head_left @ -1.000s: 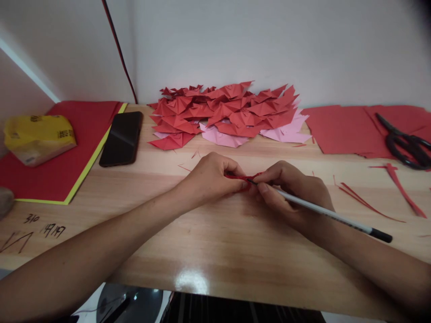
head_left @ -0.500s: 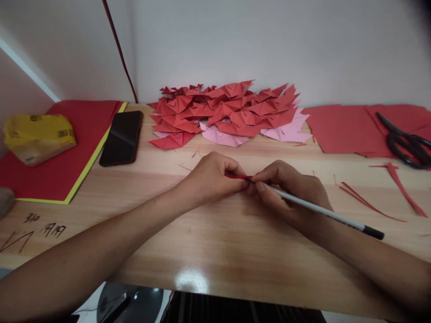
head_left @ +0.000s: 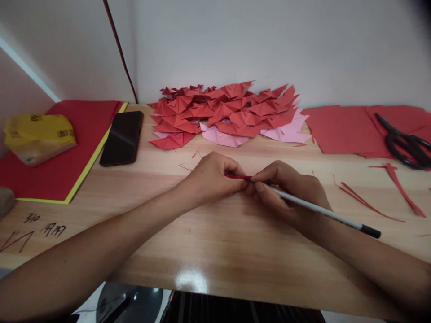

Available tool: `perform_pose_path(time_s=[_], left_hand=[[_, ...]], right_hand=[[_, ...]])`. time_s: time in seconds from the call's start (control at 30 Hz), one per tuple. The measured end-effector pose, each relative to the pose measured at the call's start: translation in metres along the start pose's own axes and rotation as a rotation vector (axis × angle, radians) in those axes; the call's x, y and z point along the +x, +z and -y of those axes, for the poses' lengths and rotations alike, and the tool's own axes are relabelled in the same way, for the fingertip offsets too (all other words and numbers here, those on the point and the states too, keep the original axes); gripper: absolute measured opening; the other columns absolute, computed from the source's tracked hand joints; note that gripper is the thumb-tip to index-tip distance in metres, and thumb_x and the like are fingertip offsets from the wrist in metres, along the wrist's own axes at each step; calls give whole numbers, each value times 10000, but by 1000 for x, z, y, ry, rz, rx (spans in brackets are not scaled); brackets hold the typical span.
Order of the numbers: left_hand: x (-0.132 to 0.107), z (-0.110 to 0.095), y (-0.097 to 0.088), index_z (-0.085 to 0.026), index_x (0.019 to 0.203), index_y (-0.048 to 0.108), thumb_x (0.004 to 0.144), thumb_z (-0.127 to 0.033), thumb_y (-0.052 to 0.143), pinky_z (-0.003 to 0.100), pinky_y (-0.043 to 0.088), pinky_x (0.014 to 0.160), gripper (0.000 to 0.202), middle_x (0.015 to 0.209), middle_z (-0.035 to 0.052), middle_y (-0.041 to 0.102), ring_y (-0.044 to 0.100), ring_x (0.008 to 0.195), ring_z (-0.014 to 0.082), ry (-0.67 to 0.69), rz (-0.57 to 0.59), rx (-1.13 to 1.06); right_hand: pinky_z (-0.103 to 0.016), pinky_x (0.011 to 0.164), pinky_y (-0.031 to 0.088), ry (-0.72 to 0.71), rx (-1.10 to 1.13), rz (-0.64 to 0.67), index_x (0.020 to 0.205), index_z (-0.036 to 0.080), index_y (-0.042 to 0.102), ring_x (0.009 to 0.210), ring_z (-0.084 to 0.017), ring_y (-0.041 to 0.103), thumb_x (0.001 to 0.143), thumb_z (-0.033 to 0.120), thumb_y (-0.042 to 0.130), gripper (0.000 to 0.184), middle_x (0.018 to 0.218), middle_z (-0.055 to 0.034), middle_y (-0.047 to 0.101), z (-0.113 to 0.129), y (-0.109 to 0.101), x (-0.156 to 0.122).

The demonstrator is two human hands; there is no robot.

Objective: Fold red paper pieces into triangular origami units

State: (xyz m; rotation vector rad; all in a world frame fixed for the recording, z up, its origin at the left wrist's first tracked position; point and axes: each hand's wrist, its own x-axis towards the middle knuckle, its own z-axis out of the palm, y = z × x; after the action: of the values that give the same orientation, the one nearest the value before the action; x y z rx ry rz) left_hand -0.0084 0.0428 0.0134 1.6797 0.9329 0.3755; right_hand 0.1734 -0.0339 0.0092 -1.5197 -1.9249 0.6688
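Note:
Between thumb and fingers, my left hand (head_left: 215, 177) pinches a small piece of red paper (head_left: 235, 176), most of it hidden by both hands. My right hand (head_left: 289, 188) is closed around a white pen (head_left: 319, 209) with a black end cap. The pen's dark tip points left and meets the red paper, close to my left thumb. Behind my hands, against the wall, lies a heap of folded red and pink paper shapes (head_left: 232, 112).
Black scissors (head_left: 406, 143) rest on red paper sheets (head_left: 340, 128) at the right, with thin red strips (head_left: 406, 193) nearby. Left are a black phone (head_left: 121, 138), large red sheets (head_left: 90, 121) and a yellow package (head_left: 40, 134). Handwritten marks (head_left: 52, 229) show on the table (head_left: 188, 242).
The pen's capped end has shifted very slightly left. Both hands keep their grips and places.

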Motion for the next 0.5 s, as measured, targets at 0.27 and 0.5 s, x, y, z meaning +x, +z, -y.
perform_pose_path(time_s=[0.27,0.5], left_hand=[[1,1,-1,-146,758,746,717,-200,653,164,376,501,116,671,3,693,556,597,83,16,1,-6],[1,3,0,-138,768,733,734,-285,655,170,310,428,170,585,-12,608,464,493,68,-17,1,-21]], right_hand=[[-228,503,469,-1,32,-8,907,214,561,603,-136,656,883,256,545,51,750,-10,715,-1,2,0],[-210,419,403,17,-11,-83,871,230,572,479,-105,585,881,268,549,46,637,27,673,0,-2,-2]])
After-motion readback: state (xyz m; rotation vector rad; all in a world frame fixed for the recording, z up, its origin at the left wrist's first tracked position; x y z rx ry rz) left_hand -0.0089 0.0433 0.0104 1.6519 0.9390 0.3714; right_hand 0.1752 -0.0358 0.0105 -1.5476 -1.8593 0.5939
